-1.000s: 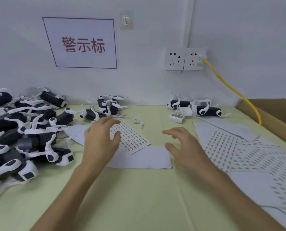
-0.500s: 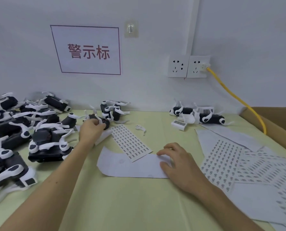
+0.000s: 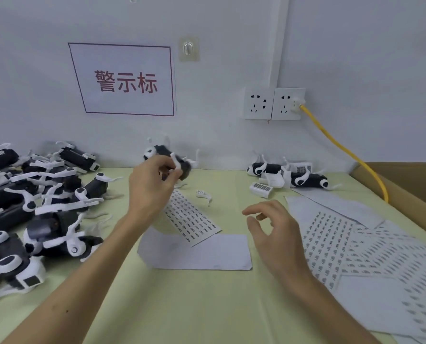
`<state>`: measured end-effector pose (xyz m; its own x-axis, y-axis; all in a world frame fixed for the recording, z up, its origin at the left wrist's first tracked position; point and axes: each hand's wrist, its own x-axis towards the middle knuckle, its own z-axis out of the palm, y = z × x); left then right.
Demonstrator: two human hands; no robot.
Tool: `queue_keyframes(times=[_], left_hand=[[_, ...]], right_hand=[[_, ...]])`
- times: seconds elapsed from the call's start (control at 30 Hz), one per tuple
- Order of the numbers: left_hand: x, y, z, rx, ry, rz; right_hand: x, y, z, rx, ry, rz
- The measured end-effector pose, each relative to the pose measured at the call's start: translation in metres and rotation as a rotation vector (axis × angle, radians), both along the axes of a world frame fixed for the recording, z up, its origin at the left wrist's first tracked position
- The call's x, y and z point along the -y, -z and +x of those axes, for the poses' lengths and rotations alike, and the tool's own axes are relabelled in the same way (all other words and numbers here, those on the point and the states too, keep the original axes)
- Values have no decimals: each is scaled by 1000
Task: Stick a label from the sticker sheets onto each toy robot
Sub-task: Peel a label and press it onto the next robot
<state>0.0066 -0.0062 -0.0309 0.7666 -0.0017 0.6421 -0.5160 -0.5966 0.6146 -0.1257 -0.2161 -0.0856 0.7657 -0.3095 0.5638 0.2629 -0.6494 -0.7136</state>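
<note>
Head view: small black-and-white plastic toy robot (image 3: 163,151) is up off the desk (image 3: 207,306), pinched in the curled fingers of the left hand (image 3: 152,187). Judged light and rigid. The thin white legs look snappable, so grip the dark body. Right hand (image 3: 274,227) is empty, fingers loosely curled, well apart to the toy's lower right. White sticker sheet (image 3: 194,219) of small printed labels lies between the hands, beneath the toy.

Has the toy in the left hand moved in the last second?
Yes. The left hand lifted the toy robot off the table, up over the sticker sheet.
</note>
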Motion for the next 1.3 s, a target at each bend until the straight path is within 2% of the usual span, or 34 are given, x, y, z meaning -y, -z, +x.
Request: queue_keyframes(times=[0.1, 0.23, 0.27, 0.4, 0.47, 0.6, 0.7, 0.9, 1.03, 1.2, 1.3], left_hand=[[11, -5, -27, 0, 157, -94], [28, 17, -67, 23, 382, -153], [32, 24, -76, 10, 431, -167], [44, 48, -99, -135, 606, -210], [46, 55, -104, -255, 684, -256], [45, 58, -108, -515, 755, -366], [50, 58, -109, -554, 746, -419], [51, 58, -113, -586, 744, -532], [47, 53, -113, -743, 830, -676], [44, 51, -110, -787, 869, -709], [44, 51, -111, -769, 941, -648]], right_hand=[[-1, -10, -3, -53, -120, 315], [0, -21, -3, -217, -424, 976], [0, -22, -4, -255, -469, 1057], [1, -25, -6, -294, -527, 1169], [2, -26, -7, -280, -483, 1131], [-1, -27, -10, -247, -341, 744], [-11, -27, -14, -156, -396, 610], [-23, -24, -18, -91, -422, 481], [-22, -27, -19, -96, -437, 431], [-23, -28, -20, -98, -405, 408], [-21, -26, -19, -73, -380, 422]])
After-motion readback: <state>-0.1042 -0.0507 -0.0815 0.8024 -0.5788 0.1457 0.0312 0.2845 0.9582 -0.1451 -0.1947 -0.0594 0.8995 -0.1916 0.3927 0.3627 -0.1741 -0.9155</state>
